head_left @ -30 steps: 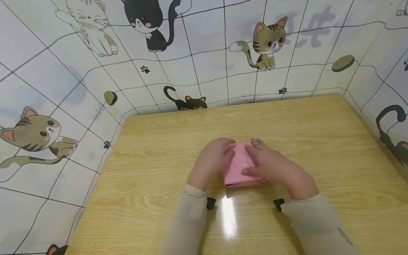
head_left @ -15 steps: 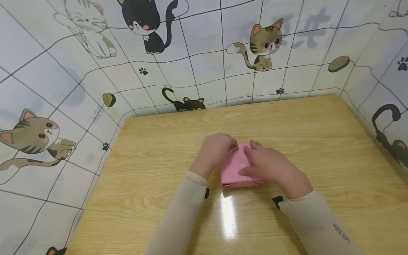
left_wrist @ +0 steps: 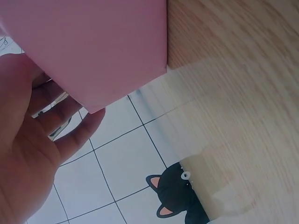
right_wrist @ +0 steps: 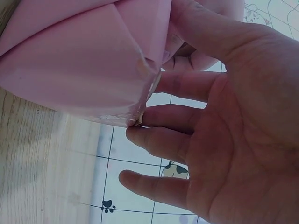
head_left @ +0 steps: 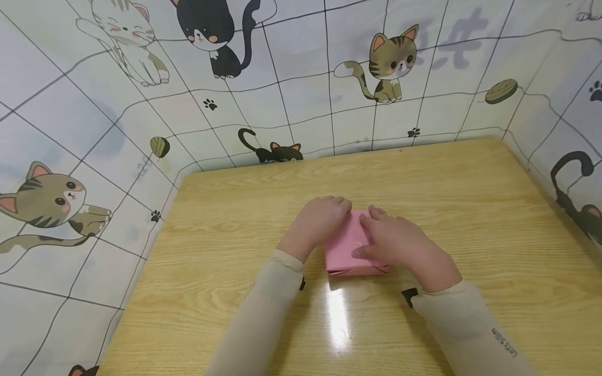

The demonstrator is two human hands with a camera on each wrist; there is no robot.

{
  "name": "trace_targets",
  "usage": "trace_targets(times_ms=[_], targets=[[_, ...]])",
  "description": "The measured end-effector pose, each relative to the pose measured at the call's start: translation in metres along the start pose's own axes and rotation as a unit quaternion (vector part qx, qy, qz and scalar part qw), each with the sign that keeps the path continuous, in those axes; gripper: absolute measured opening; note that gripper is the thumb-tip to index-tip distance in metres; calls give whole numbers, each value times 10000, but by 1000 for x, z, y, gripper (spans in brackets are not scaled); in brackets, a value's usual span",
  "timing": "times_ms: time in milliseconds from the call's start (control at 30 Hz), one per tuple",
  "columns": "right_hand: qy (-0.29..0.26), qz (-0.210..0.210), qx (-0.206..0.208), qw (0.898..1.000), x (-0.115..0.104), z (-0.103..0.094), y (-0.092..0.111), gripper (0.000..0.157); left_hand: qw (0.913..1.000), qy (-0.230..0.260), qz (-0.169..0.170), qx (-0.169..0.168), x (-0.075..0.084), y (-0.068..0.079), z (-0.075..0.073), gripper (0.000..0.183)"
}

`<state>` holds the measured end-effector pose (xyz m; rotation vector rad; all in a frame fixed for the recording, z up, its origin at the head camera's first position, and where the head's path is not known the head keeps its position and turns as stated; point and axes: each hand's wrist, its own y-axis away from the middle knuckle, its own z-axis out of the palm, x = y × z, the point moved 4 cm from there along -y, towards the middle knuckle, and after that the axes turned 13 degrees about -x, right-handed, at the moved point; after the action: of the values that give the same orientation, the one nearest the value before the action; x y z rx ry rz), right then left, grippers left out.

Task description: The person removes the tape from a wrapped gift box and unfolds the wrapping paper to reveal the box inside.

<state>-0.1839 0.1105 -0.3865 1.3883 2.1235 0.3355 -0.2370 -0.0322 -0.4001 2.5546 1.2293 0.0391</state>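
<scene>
1. One pink, paper-wrapped rectangular box [head_left: 343, 256] sits flat on the light-brown wood-grain tabletop [head_left: 226, 224], roughly mid-surface.
2. My left hand [head_left: 322, 222]: fingers bent, clamped on the box's far left edge.
3. My right hand [head_left: 400, 243]: fingers apart, fairly straight, along the box's right side; thumb on top.
4. Folded flaps [head_left: 359, 271], near end.
5. White cat-print wall [head_left: 301, 78] behind.
</scene>
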Motion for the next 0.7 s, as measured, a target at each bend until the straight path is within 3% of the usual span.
trace_targets(times_ms=[167,300,400,700], targets=[[46,-1,35,10000,-1,-2,1,92,9973,722,-141,-65,-5,-3,-2,25],[71,-26,42,10000,-2,-2,2,91,9902,1364,-269,-133,-11,-6,-4,25],[62,-17,29,10000,-2,-1,2,90,9873,1571,-193,-169,-15,-8,-5,21],[-17,-31,-8,10000,-1,-2,2,91,9942,1006,3,-368,-20,-23,-11,18]])
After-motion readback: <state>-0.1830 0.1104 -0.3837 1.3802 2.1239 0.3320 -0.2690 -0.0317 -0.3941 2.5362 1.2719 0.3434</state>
